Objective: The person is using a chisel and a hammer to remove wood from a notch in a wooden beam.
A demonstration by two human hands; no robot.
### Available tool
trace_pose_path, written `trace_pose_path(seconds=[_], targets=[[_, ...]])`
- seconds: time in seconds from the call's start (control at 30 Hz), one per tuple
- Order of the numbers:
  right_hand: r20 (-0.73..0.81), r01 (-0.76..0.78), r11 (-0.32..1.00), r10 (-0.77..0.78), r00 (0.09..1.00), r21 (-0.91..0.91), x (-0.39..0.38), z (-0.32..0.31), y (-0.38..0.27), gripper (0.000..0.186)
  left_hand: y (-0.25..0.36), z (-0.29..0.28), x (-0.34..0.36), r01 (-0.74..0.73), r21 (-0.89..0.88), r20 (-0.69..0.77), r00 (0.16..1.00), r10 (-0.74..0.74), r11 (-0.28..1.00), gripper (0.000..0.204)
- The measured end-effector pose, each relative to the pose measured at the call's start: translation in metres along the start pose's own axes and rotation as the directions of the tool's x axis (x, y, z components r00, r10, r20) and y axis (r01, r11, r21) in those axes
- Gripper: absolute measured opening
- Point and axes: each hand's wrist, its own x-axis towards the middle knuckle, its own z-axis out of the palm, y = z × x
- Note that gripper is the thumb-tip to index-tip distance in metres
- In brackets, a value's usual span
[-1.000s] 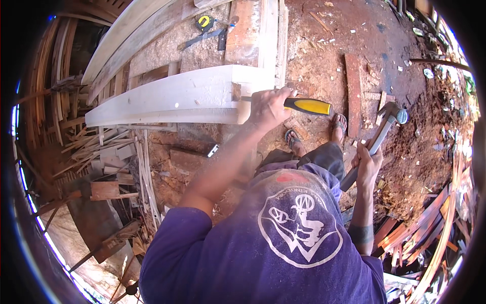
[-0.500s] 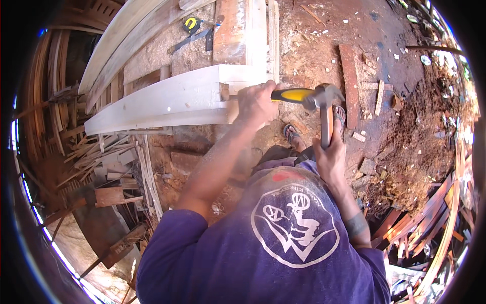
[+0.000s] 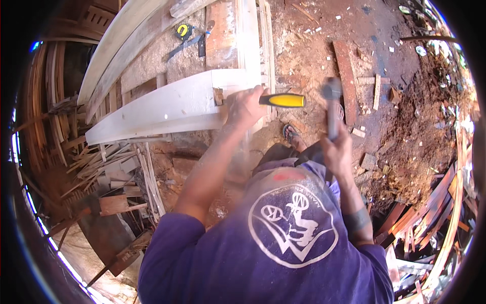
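My left hand (image 3: 244,107) is wrapped round a chisel (image 3: 286,100) with a yellow and black handle, held roughly level. Its blade end lies toward a small notch (image 3: 218,95) at the end of a long pale plank (image 3: 157,112); my fingers hide most of the blade. In my right hand (image 3: 338,152) is a hammer (image 3: 332,109), upright and blurred by motion. The hammer's head stands to the right of the chisel's butt, apart from it.
A yellow and black tape measure (image 3: 183,32) and a dark try square (image 3: 190,44) lie among boards beyond the plank. Wood scraps (image 3: 114,167) are heaped at left. A reddish board (image 3: 345,81) rests on the dirt floor, and offcuts (image 3: 430,223) pile up at lower right.
The hammer has swung back to the right, away from the chisel's butt. My left hand keeps its grip on the chisel, and the view has shifted slightly.
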Motion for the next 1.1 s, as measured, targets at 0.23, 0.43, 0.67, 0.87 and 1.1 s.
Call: trace_pose_path(seconds=[0.23, 0.43, 0.67, 0.87, 1.1], targets=[[-0.253, 0.279, 0.923, -0.213, 0.944, 0.266, 0.008, -0.002, 0.010, 0.011, -0.004, 0.001, 0.006, 0.041, 0.083, -0.030, 0.999, -0.038, 0.996, 0.013], [0.117, 0.021, 0.999, -0.025, 0.993, 0.038, 0.006, 0.006, 0.005, 0.024, 0.001, -0.042, 0.000, 0.172, -0.216, -0.012, 0.984, -0.179, 0.961, 0.021], [-0.226, -0.012, 0.997, 0.029, 0.974, 0.074, 0.019, -0.066, 0.003, 0.011, -0.115, -0.203, -0.014, 0.108, -0.947, -0.077, 0.837, -0.542, 0.303, 0.041], [-0.226, -0.029, 0.986, 0.067, 0.972, 0.164, 0.013, -0.041, -0.025, 0.011, -0.068, -0.126, 0.004, -0.166, -0.983, -0.183, 0.930, -0.317, 0.081, 0.035], [-0.023, 0.047, 0.998, -0.046, 0.999, 0.031, 0.015, -0.010, -0.045, 0.012, -0.062, -0.082, -0.006, -0.052, -0.896, -0.263, 0.862, -0.433, 0.440, 0.041]])
